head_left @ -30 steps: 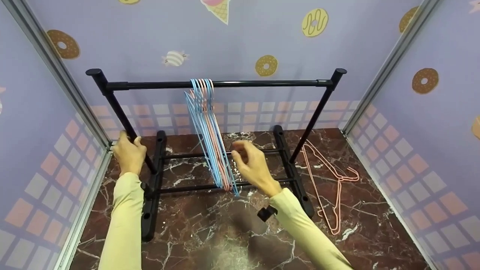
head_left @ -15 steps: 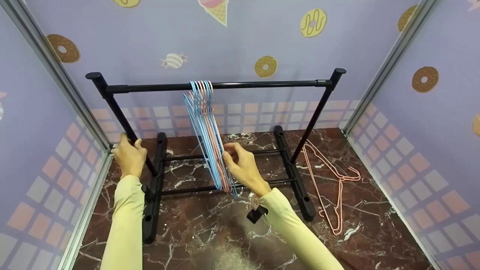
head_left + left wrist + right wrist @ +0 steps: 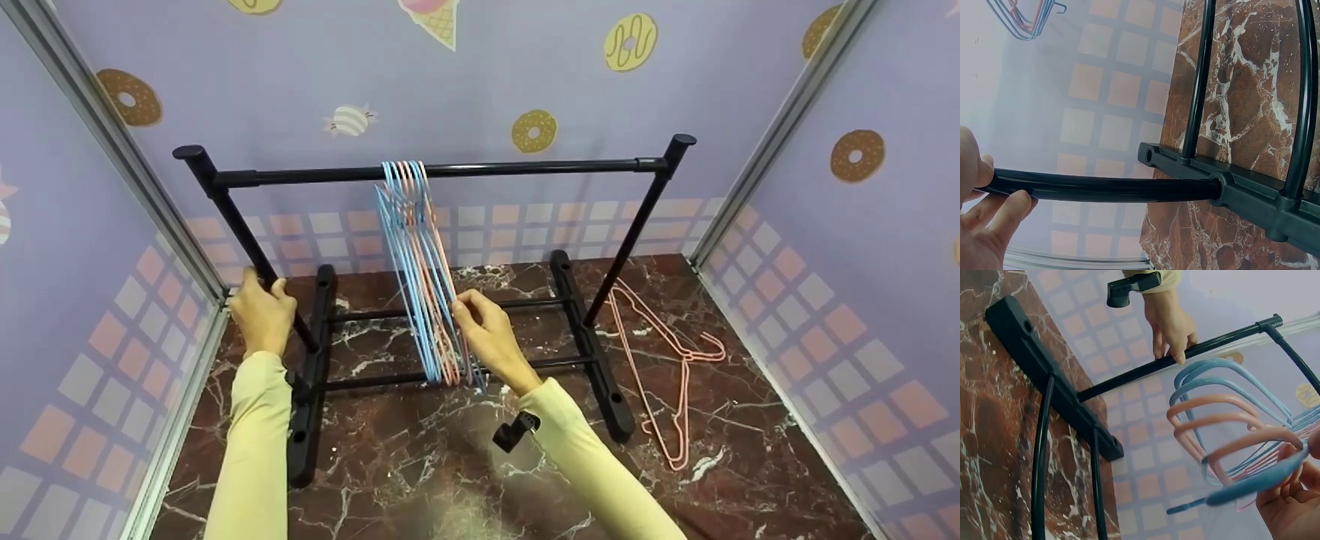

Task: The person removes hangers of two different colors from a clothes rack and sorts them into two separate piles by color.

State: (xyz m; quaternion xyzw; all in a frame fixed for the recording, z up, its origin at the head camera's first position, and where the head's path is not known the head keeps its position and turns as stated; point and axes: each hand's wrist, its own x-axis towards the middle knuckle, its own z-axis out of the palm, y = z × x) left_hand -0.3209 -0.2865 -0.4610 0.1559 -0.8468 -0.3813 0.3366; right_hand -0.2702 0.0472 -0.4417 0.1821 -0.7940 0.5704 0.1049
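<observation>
Several blue and pink clothes hangers [image 3: 420,285] hang bunched together by their hooks on the crossbar of a black garment rack [image 3: 525,168]. My right hand [image 3: 487,330] pinches the right side of the bunch between thumb and fingers, low on the hangers. In the right wrist view a blue hanger [image 3: 1258,481] lies nearest, with pink ones behind it, and my right hand [image 3: 1292,500] holds them from below. How many are in the pinch I cannot tell. My left hand [image 3: 262,315] grips the rack's left upright post [image 3: 1100,188], its fingers around it.
Two linked-looking pink hangers [image 3: 679,375] lie on the brown marbled floor [image 3: 420,480] to the right of the rack. The rack's feet [image 3: 611,405] and low bars stand on the floor. Purple patterned walls [image 3: 465,97] enclose the back and both sides.
My right hand has moved left from beside the hangers and taken hold at their right side. The rightmost hangers now spread slightly apart. My left hand stays on the post.
</observation>
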